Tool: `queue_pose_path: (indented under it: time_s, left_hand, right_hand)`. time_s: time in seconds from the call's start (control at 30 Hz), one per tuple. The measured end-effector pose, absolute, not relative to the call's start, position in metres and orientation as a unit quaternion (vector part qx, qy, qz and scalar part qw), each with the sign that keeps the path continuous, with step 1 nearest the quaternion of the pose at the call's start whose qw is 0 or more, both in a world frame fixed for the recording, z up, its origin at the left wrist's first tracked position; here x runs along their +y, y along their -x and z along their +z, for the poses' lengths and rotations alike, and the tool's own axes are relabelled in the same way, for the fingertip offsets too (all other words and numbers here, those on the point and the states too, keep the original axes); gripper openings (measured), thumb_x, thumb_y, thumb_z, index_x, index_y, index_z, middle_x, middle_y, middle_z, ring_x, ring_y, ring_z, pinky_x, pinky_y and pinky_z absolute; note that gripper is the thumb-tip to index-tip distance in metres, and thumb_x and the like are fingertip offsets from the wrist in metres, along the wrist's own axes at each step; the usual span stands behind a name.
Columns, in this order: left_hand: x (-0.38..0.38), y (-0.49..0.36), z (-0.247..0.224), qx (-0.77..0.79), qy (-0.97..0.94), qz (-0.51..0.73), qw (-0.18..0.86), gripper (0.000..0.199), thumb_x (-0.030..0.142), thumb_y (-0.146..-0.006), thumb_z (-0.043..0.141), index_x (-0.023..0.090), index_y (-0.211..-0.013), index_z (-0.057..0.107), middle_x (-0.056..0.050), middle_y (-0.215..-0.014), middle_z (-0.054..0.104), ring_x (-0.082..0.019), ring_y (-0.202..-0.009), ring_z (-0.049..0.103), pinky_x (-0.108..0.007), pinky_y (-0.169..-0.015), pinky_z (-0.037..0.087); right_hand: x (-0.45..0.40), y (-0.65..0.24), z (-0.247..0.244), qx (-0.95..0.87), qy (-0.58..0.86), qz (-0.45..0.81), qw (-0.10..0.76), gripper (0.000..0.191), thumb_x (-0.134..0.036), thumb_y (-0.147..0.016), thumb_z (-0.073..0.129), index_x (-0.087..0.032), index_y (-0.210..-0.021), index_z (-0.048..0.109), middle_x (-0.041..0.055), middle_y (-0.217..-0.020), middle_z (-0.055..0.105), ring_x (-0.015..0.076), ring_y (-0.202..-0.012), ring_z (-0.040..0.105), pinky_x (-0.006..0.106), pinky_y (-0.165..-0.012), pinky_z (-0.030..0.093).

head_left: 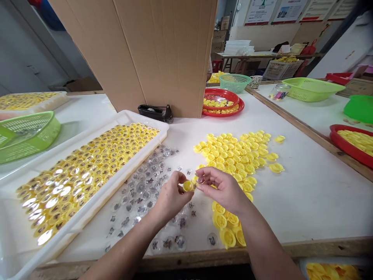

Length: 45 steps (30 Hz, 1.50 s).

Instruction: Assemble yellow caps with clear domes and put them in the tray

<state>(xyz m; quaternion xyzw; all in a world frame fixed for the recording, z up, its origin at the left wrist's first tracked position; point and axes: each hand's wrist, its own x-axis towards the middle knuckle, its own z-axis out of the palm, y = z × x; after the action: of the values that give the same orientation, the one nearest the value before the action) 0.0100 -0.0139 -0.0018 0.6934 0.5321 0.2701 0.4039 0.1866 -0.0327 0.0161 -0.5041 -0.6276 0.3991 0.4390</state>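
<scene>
My left hand (171, 194) pinches a small round yellow plastic piece (188, 186), its hollow side facing up. Close against it, my right hand (220, 186) has thumb and fingers closed on a small clear disc (199, 180), partly hidden by the fingertips. Many clear discs with dark printed figures (150, 181) lie loose under and left of my left hand. Beneath and beyond my right hand spreads a heap of yellow plastic pieces (233, 155). At the left, a long white tray (128, 163) holds rows of yellow pieces with printed discs on them.
A tall cardboard sheet (163, 50) stands at the back behind a black tape dispenser (155, 112). Red trays (240, 107) of yellow pieces sit beside it. Green baskets (46, 132) stand left and far right. A wooden strip (309, 134) divides the table; a wooden edge runs along the front.
</scene>
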Motion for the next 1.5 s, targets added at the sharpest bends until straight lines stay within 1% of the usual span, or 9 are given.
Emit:
queue_pose_path:
  time_s: [0.07, 0.17, 0.27, 0.4, 0.6, 0.73, 0.93, 1.07, 1.5]
  left_hand:
    - [-0.009, -0.004, 0.002, 0.528, -0.679, 0.284, 0.423, 0.043, 0.027, -0.068, 0.064, 0.017, -0.108, 0.053, -0.004, -0.091, 0.062, -0.01, -0.059, 0.055, -0.023, -0.054, 0.042]
    - [-0.002, 0.005, 0.0, 0.51, -0.682, 0.277, 0.445, 0.034, 0.026, -0.066, 0.066, 0.016, -0.098, 0.062, -0.002, -0.081, 0.063, -0.013, -0.066, 0.056, -0.023, -0.057, 0.042]
    - [0.001, 0.014, -0.008, 0.504, -0.642, 0.274, 0.508, 0.031, 0.026, -0.067, 0.065, 0.016, -0.095, 0.059, 0.002, -0.069, 0.059, -0.012, -0.058, 0.055, -0.021, -0.05, 0.04]
    - [0.0, 0.021, -0.016, 0.498, -0.593, 0.284, 0.566, 0.044, 0.022, -0.067, 0.066, 0.018, -0.109, 0.053, 0.005, -0.063, 0.055, -0.01, -0.051, 0.053, -0.02, -0.046, 0.04]
    - [-0.002, 0.027, -0.013, 0.372, -0.435, 0.351, 0.741, 0.056, 0.015, -0.063, 0.072, 0.015, -0.115, 0.052, -0.002, -0.083, 0.064, -0.014, -0.076, 0.062, -0.025, -0.07, 0.049]
    - [-0.002, 0.029, -0.013, 0.333, -0.304, 0.377, 0.809, 0.042, 0.028, -0.076, 0.066, 0.015, -0.114, 0.053, -0.007, -0.095, 0.065, -0.015, -0.085, 0.064, -0.032, -0.083, 0.05]
    - [-0.006, 0.02, -0.02, 0.379, -0.318, 0.43, 0.755, 0.032, 0.034, -0.08, 0.063, 0.016, -0.102, 0.052, -0.003, -0.086, 0.061, -0.014, -0.078, 0.063, -0.035, -0.079, 0.053]
    - [-0.007, 0.019, -0.021, 0.392, -0.368, 0.428, 0.726, 0.04, 0.036, -0.082, 0.06, 0.017, -0.115, 0.049, -0.001, -0.081, 0.059, -0.014, -0.076, 0.061, -0.033, -0.074, 0.053]
    - [-0.01, 0.023, -0.015, 0.427, -0.401, 0.451, 0.673, 0.028, 0.031, -0.087, 0.053, 0.013, -0.107, 0.059, -0.007, -0.098, 0.065, -0.015, -0.086, 0.062, -0.028, -0.078, 0.053]
  right_hand:
    - [-0.036, -0.178, 0.018, -0.636, 0.495, 0.403, 0.433, 0.027, -0.019, -0.075, 0.063, -0.022, -0.102, 0.06, 0.0031, -0.096, 0.066, 0.0154, -0.083, 0.063, 0.03, -0.076, 0.054]
    - [-0.036, -0.168, 0.016, -0.658, 0.491, 0.39, 0.416, 0.026, -0.019, -0.076, 0.063, -0.021, -0.101, 0.061, 0.0028, -0.093, 0.065, 0.0146, -0.08, 0.062, 0.03, -0.075, 0.054]
    - [-0.033, -0.16, 0.01, -0.671, 0.495, 0.378, 0.402, 0.026, -0.017, -0.075, 0.063, -0.021, -0.1, 0.061, 0.0025, -0.091, 0.064, 0.0147, -0.08, 0.062, 0.029, -0.075, 0.054]
    - [-0.029, -0.15, 0.005, -0.683, 0.504, 0.368, 0.38, 0.026, -0.016, -0.076, 0.062, -0.022, -0.1, 0.062, 0.0024, -0.09, 0.064, 0.0151, -0.08, 0.063, 0.029, -0.074, 0.055]
    - [-0.026, -0.137, 0.006, -0.677, 0.55, 0.317, 0.372, 0.021, -0.019, -0.074, 0.063, -0.022, -0.095, 0.064, 0.0025, -0.085, 0.067, 0.0157, -0.074, 0.063, 0.028, -0.063, 0.054]
    - [-0.022, -0.132, 0.008, -0.681, 0.561, 0.277, 0.379, 0.017, -0.018, -0.074, 0.063, -0.023, -0.091, 0.065, 0.002, -0.086, 0.068, 0.0154, -0.072, 0.065, 0.027, -0.062, 0.054]
    - [-0.021, -0.126, 0.003, -0.704, 0.559, 0.221, 0.379, 0.019, -0.018, -0.076, 0.063, -0.022, -0.095, 0.065, 0.0044, -0.091, 0.068, 0.0149, -0.07, 0.065, 0.029, -0.068, 0.056]
    - [-0.021, -0.123, 0.003, -0.721, 0.562, 0.175, 0.366, 0.016, -0.02, -0.079, 0.062, -0.021, -0.095, 0.064, 0.0062, -0.091, 0.068, 0.0159, -0.067, 0.065, 0.03, -0.065, 0.056]
    - [-0.029, -0.106, 0.009, -0.78, 0.494, -0.027, 0.383, 0.019, -0.011, -0.085, 0.055, -0.016, -0.103, 0.062, 0.0095, -0.093, 0.068, 0.0168, -0.087, 0.066, 0.028, -0.077, 0.056]
